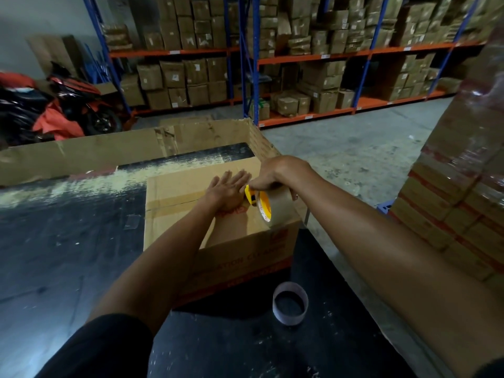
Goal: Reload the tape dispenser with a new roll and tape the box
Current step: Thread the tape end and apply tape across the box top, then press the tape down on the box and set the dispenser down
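A brown cardboard box point(174, 214) with red print stands on the black table point(68, 255), flaps closed. My left hand point(227, 190) lies flat on its top, fingers spread over the seam. My right hand point(275, 174) grips a yellow tape dispenser point(252, 196) loaded with a brown tape roll point(278, 208), resting on the box top right beside the left hand. An empty cardboard tape core point(290, 302) stands on the table in front of the box.
A large flattened carton point(109, 154) leans along the table's far edge. Wrapped stacked boxes point(458, 200) rise close on the right. Blue and orange shelving point(313, 55) full of cartons fills the back; a motorbike point(81, 102) is parked far left.
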The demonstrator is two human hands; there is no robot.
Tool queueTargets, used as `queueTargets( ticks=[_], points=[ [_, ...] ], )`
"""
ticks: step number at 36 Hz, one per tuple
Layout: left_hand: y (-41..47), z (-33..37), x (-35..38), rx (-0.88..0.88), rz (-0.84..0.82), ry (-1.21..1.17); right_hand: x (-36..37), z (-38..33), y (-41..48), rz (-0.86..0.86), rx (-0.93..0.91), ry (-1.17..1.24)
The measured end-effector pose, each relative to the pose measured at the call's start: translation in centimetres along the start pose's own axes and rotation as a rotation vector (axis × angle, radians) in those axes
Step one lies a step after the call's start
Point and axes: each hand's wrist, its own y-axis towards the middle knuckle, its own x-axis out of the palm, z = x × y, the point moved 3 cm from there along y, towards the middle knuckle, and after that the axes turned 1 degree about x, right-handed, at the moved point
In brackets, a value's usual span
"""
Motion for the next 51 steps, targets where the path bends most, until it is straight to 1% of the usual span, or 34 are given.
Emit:
queueTargets(
  ticks=[7, 10, 12, 15, 21, 26, 28, 30, 33, 35, 40, 43, 47, 49, 51],
  points=[
    [0.2, 0.0, -0.2, -0.013, -0.011, -0.027, -0.6, 0.5, -1.1, -0.065, 0.011, -0.050],
    [0.2, -0.2, -0.3, 0.001, 0.004, -0.052, -0.3, 0.1, -1.0, -0.034, 0.007, -0.055],
    [-0.3, -0.4, -0.2, 0.060, 0.048, -0.058, 0.0, -0.3, -0.7, -0.018, 0.002, -0.059],
    [-1.4, -0.2, 0.1, 0.143, 0.076, 0.036, 0.0, -0.5, -0.7, -0.021, 0.007, -0.054],
    [-1.9, 0.0, -0.1, 0.173, 0.060, 0.132, 0.2, 0.0, -1.3, -0.042, 0.015, -0.057],
    [-1.8, 0.1, -0.2, 0.139, 0.042, 0.099, 0.0, 0.8, -2.5, -0.067, 0.046, -0.114],
    [-1.8, 0.4, -0.5, 0.108, 0.000, 0.076, 0.2, 0.9, -2.9, -0.053, 0.040, -0.123],
    [-2.0, 0.8, -0.5, 0.079, 0.013, 0.048, 0.3, 0.6, -3.1, -0.026, 0.019, -0.139],
    [-2.9, 1.8, 0.0, 0.126, 0.043, -0.026, 0.5, 0.5, -3.1, -0.026, 0.019, -0.120],
    [-3.3, 2.1, 0.2, 0.119, 0.051, -0.048, 0.6, 0.7, -3.2, -0.036, 0.022, -0.090],
    [-3.6, 2.3, -0.4, 0.097, 0.022, -0.055, 1.1, 1.2, -4.0, -0.059, 0.035, -0.076],
    [-3.7, 2.3, -0.2, 0.098, 0.036, -0.040, 1.3, 1.6, -4.6, -0.082, 0.050, -0.091],
    [-3.4, 2.9, -0.9, 0.050, -0.015, 0.020, 1.5, 1.4, -5.3, -0.061, 0.041, -0.072],
    [-3.5, 3.3, -0.9, 0.066, -0.034, 0.072, 1.3, 1.1, -5.4, -0.053, 0.034, -0.061],
    [-3.7, 3.7, -0.1, 0.106, -0.049, 0.059, 1.2, 1.1, -5.4, -0.056, 0.039, -0.043]
  ],
)
